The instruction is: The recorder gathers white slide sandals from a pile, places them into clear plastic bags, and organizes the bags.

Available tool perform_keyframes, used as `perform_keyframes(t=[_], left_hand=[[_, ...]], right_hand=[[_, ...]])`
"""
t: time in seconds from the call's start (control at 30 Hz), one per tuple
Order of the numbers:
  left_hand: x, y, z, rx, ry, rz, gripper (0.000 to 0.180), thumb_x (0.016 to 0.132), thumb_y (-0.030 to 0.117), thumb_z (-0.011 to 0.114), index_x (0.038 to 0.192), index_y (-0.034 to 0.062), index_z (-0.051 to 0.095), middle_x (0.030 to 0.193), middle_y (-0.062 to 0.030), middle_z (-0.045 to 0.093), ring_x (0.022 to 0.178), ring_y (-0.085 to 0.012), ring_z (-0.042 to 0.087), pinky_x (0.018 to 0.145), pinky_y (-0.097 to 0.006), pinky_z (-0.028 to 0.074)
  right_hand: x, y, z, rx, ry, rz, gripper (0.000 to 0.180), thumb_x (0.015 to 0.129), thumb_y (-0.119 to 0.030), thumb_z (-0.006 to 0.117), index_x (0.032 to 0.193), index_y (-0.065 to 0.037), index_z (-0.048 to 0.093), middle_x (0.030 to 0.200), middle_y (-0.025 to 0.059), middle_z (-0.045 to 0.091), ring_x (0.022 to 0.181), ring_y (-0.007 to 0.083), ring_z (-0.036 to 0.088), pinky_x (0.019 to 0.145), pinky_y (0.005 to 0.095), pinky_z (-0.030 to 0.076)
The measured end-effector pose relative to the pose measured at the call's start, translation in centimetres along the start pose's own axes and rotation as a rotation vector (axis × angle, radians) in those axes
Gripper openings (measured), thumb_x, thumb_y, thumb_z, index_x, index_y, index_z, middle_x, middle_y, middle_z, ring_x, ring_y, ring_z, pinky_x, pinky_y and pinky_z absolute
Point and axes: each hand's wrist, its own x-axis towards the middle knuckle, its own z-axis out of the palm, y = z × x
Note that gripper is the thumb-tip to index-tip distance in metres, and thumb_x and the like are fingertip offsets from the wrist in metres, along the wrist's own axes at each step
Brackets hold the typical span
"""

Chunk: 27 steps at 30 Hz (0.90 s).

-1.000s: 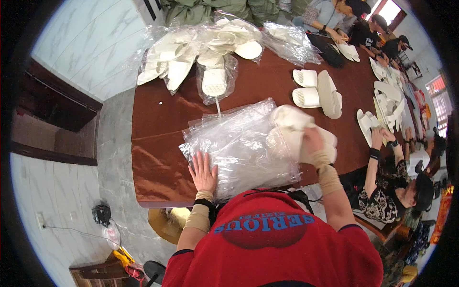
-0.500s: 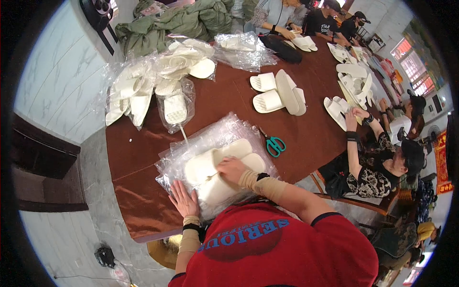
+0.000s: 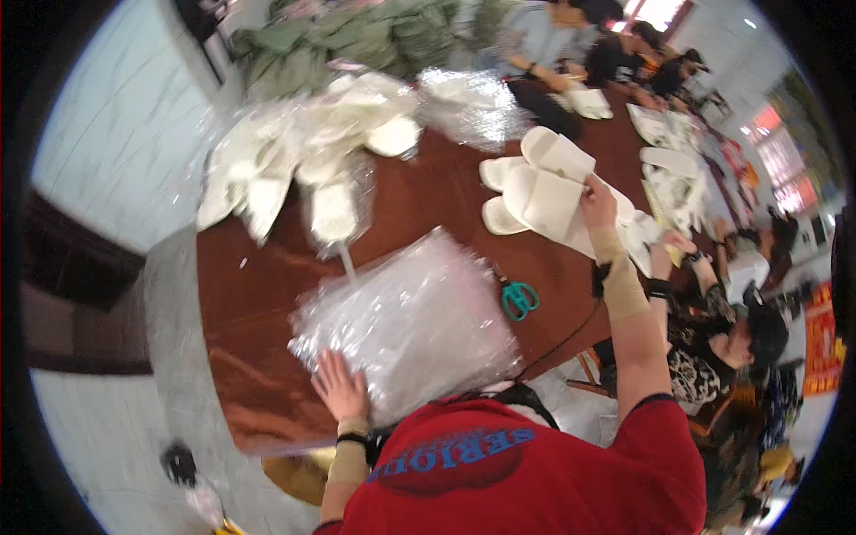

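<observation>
My left hand [image 3: 339, 389] lies flat, fingers spread, on the near corner of a stack of clear plastic bags [image 3: 410, 321] on the brown table [image 3: 259, 303]. My right hand [image 3: 596, 201] reaches far to the right and grips the edge of a white slipper [image 3: 548, 201] in a small pile of white slippers [image 3: 526, 183]. Teal-handled scissors [image 3: 518, 299] lie on the table between the bags and the slippers.
A big heap of white slippers in clear plastic [image 3: 303, 165] fills the far left of the table. Green fabric [image 3: 357, 40] lies beyond it. Other people [image 3: 722, 330] sit along the right side with more slippers [image 3: 669, 169]. A black cable [image 3: 571, 334] runs off the table edge.
My right hand left the bag stack and moved out to the right, onto the slipper pile. The slippers that lay on the bags no longer show. My left hand stays on the bags.
</observation>
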Motion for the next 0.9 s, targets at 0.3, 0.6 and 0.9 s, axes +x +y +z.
perform_keyframes(t=[0.3,0.6,0.9], left_hand=[[-1.7,-2.3,0.5,0.186,0.097,-0.035,0.062,0.093,0.037,0.044,0.147,0.0099,0.03,0.155,-0.0091,0.024,0.143,-0.0282,0.018,0.115,-0.049,0.01],[0.1,-1.3,0.8,-0.014,-0.026,-0.047,0.066,0.088,0.04,0.05,0.145,0.011,0.034,0.153,-0.0097,0.027,0.143,-0.0296,0.017,0.114,-0.053,0.007],[0.1,-1.3,0.0,-0.052,-0.04,-0.073,0.064,0.089,0.042,0.048,0.143,0.0102,0.036,0.153,-0.0088,0.027,0.143,-0.0292,0.018,0.114,-0.054,0.008]], right_hand=[[5.7,-3.9,7.5,-0.363,0.308,0.03,0.022,0.079,-0.008,0.056,0.1,-0.012,0.064,0.107,0.0081,0.06,0.099,0.0294,0.056,0.082,0.043,0.049],[-3.7,-21.5,23.1,0.183,-0.394,-0.716,0.05,0.077,-0.021,0.069,0.123,-0.013,0.055,0.126,0.0109,0.053,0.117,0.0328,0.049,0.097,0.0428,0.042],[-5.1,-29.2,32.4,0.359,-0.466,-0.289,0.03,0.079,-0.02,0.065,0.109,-0.015,0.065,0.096,0.0142,0.062,0.098,0.0357,0.055,0.087,0.0424,0.044]])
